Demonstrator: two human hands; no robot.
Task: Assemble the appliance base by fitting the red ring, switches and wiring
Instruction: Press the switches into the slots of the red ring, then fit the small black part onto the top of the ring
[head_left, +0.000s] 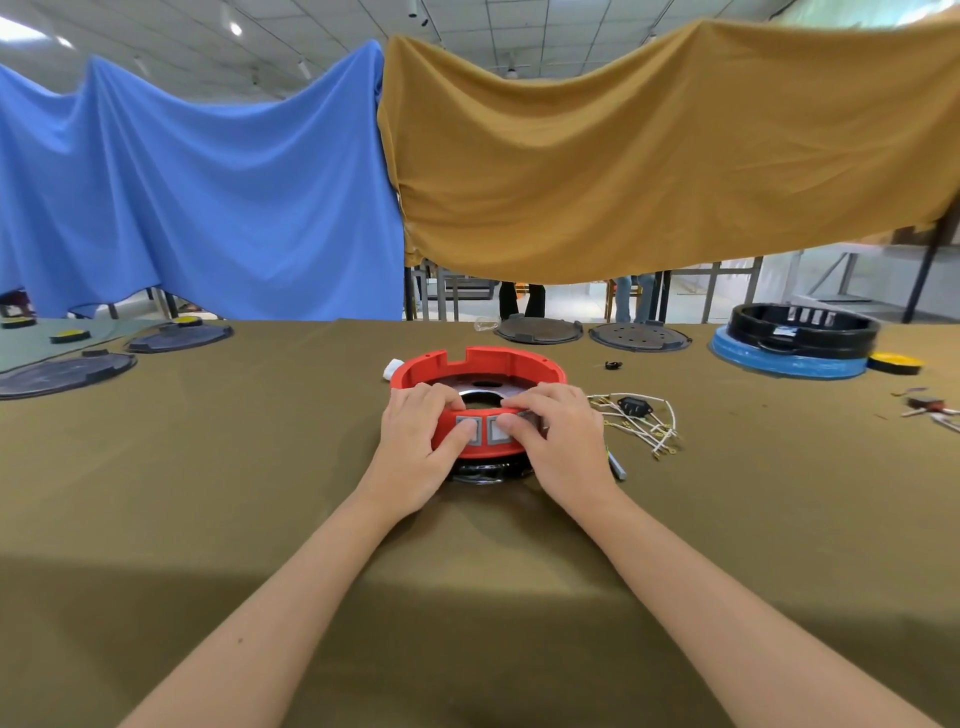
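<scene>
A red ring (483, 364) sits on a dark base plate (480, 474) in the middle of the table. Its near wall carries grey square switches (492, 431). My left hand (421, 441) grips the near wall from the left, fingers curled over the rim and thumb pressing on a switch. My right hand (558, 436) grips the same wall from the right, fingers over the rim and thumb on the neighbouring switch. To the right lies a bundle of white wires (641, 428) with brass terminals and a black socket (634, 406).
Dark round plates (537, 330) (640, 336) lie at the table's far edge, with more plates (62, 371) at the far left. A black ring on a blue one (789, 358) stands at the far right beside a yellow disc (894, 362). Blue and mustard cloths hang behind.
</scene>
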